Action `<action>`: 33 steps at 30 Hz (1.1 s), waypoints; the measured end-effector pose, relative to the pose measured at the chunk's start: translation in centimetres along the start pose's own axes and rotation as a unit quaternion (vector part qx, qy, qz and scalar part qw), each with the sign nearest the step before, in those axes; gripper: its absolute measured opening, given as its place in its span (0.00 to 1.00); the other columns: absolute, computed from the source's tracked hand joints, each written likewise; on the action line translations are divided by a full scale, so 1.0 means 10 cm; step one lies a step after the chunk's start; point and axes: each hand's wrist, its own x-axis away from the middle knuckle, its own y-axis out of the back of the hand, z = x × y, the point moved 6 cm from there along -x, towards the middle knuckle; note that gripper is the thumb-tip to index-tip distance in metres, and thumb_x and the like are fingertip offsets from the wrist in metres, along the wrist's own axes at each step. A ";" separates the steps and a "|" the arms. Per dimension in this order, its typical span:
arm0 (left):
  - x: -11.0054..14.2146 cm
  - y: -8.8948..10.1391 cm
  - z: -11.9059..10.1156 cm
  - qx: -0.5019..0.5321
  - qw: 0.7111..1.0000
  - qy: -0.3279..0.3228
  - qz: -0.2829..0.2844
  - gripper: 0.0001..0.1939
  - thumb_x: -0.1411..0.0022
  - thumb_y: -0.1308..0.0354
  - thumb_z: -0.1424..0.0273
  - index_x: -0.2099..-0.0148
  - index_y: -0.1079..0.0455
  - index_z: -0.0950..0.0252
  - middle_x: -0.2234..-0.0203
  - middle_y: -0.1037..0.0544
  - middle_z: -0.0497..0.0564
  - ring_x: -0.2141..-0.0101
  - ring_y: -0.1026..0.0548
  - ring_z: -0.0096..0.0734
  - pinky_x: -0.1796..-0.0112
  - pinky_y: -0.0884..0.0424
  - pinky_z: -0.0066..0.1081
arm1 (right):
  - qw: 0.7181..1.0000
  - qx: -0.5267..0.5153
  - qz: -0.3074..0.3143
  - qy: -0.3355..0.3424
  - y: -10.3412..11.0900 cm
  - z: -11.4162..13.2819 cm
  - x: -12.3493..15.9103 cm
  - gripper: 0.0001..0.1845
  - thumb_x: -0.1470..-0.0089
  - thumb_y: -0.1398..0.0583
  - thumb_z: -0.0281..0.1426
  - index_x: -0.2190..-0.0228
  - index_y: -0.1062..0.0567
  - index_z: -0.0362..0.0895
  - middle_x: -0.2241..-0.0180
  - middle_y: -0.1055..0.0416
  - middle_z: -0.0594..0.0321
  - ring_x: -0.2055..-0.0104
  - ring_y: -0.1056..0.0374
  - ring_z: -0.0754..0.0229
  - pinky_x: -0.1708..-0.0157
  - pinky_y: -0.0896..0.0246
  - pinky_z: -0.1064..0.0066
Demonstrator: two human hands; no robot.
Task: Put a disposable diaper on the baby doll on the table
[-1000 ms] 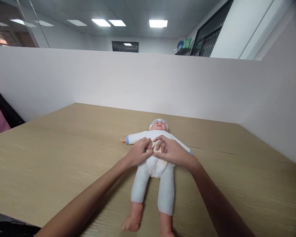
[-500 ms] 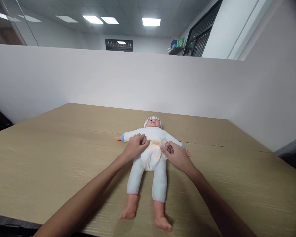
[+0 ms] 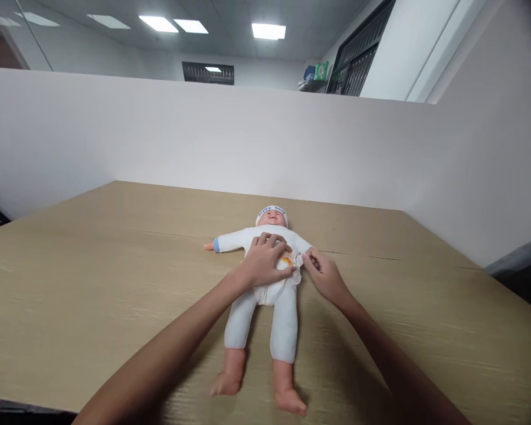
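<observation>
A baby doll (image 3: 284, 324) in a white suit and lettered headband lies face up, its feet towards me. Around its hips is a white diaper (image 3: 269, 293) with an orange print at the front. My left hand (image 3: 265, 261) rests across the diaper's front and the doll's belly, fingers apart, covering part of the print. At the diaper's right side, my right hand (image 3: 325, 273) has its fingers pinched on a white diaper tab (image 3: 300, 260), drawn a little outward. That hand hides the end of the doll's arm on the right.
A wide tan wooden table (image 3: 92, 283) lies under the doll, with thin seams across its top. Behind it stands a low white partition wall (image 3: 194, 136). Dark items (image 3: 522, 277) show past the table's right edge.
My left hand has moved right across the diaper's front and spread its fingers. My right hand has shifted slightly right, drawing out the tab. The view has tilted slightly down.
</observation>
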 end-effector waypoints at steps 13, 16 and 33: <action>0.01 -0.11 0.09 -0.021 0.999 0.036 -0.002 0.27 0.45 0.27 0.53 0.48 0.25 0.59 0.41 0.24 0.56 0.43 0.34 0.63 0.45 0.33 0.57 | 0.994 -0.034 0.097 0.038 -0.35 0.35 -0.24 0.19 0.31 0.46 0.43 0.72 0.39 0.49 0.74 0.40 0.69 0.71 0.43 0.58 0.69 0.49 0.65; 0.01 -0.12 0.13 -0.012 0.999 0.044 0.007 0.28 0.46 0.26 0.51 0.48 0.26 0.59 0.40 0.24 0.55 0.43 0.34 0.62 0.45 0.33 0.57 | 0.995 0.001 0.085 0.058 -0.43 0.40 -0.30 0.18 0.31 0.46 0.41 0.73 0.41 0.50 0.73 0.38 0.67 0.69 0.41 0.57 0.67 0.47 0.64; 0.06 0.00 0.12 0.079 0.996 0.040 -0.030 0.38 0.46 0.25 0.61 0.35 0.31 0.59 0.39 0.24 0.57 0.40 0.31 0.59 0.39 0.35 0.55 | 0.973 0.089 0.047 0.206 -0.35 0.45 0.38 0.29 0.23 0.48 0.38 0.26 0.37 0.50 0.26 0.37 0.54 0.23 0.45 0.45 0.23 0.52 0.39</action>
